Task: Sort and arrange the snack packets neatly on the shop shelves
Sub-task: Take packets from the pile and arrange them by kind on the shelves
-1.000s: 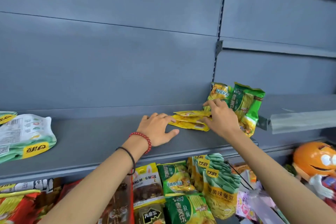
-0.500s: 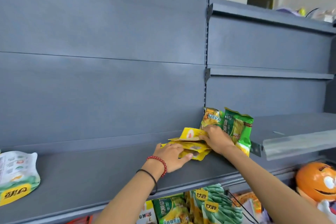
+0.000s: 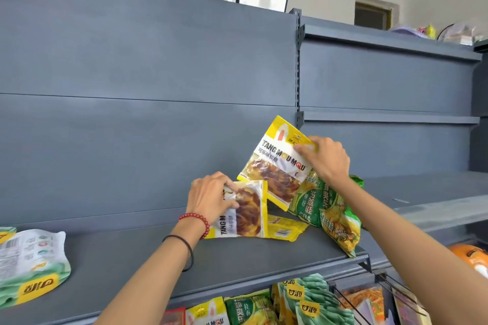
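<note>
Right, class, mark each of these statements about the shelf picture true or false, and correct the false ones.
1. The left hand and the right hand each hold a yellow packet. True: the left holds the lower packet, the right holds the raised packet.
2. The red bead bracelet is on the right wrist. False: it is on the left wrist.
3. The green packets stand at the right end of the shelf. True.
4. The white and green packet touches the yellow ones. False: it lies apart, at the shelf's far left.
</note>
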